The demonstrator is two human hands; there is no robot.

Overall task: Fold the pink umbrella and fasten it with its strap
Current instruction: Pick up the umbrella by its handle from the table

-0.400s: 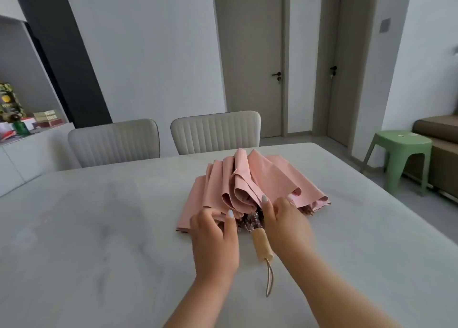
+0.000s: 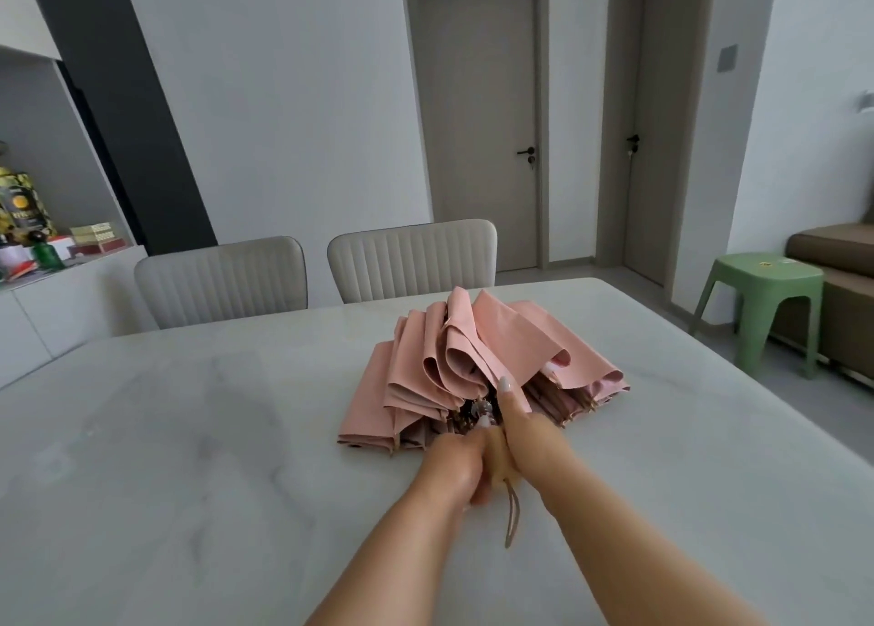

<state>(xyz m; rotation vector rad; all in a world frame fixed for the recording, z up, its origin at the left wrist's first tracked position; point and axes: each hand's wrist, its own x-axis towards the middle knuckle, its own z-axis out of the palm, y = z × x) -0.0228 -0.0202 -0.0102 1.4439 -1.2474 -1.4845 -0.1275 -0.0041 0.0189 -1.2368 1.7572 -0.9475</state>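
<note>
The pink umbrella (image 2: 477,365) lies collapsed on the pale marble table (image 2: 189,460), its canopy loose in unrolled folds that fan out away from me. Both hands meet at its near end. My left hand (image 2: 456,462) curls around the wooden handle, which it mostly hides. My right hand (image 2: 525,429) grips the handle's top from the right, with one finger stretched forward along the canopy's edge. The wrist loop (image 2: 512,516) trails from the handle toward me. I cannot see the fastening strap.
Two beige chairs (image 2: 411,259) stand at the table's far edge. A green plastic stool (image 2: 761,301) and a brown sofa (image 2: 842,270) are to the right. A white sideboard (image 2: 56,294) with boxes and bottles is at the left.
My left hand has come off the canopy's folds and moved right and toward me onto the handle. My right hand has closed in on the handle too.
</note>
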